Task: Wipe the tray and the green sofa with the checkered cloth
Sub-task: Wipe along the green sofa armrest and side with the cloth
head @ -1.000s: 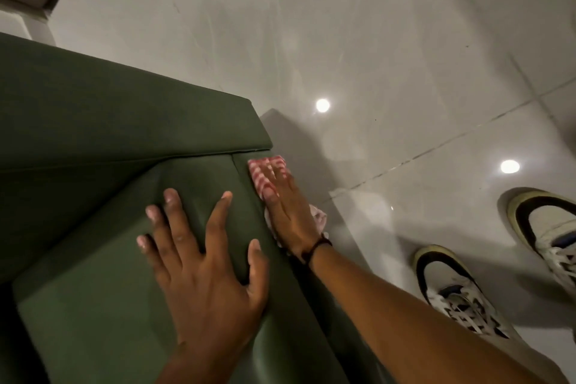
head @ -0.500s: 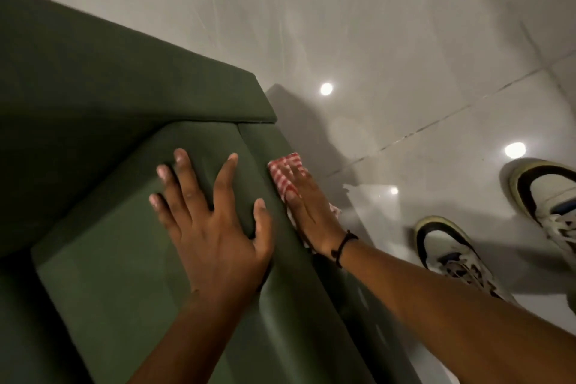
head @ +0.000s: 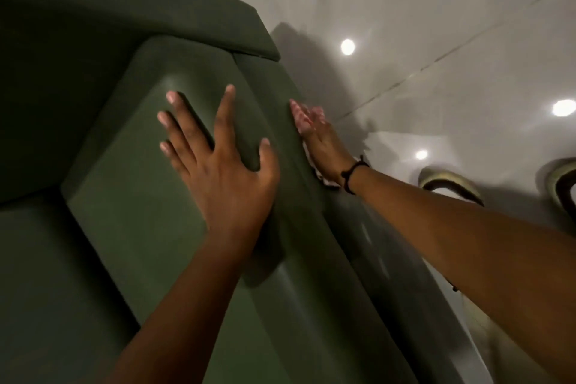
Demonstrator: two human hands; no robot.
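L hand (head: 227, 178) flat on green sofa (head: 131, 227) | R hand (head: 324, 146) presses checkered cloth (head: 307, 115) on side

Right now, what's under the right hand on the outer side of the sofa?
The checkered cloth is pressed between the right hand and the green sofa side. Only its pink-and-white edges show at the fingertips and near the wrist; the rest is covered by the palm.

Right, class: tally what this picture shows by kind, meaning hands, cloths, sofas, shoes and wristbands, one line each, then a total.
Hands: 2, the left hand and the right hand
Cloths: 1, the checkered cloth
Sofas: 1, the green sofa
Shoes: 2, near shoe, far shoe
Wristbands: 1, black wristband
Total: 7
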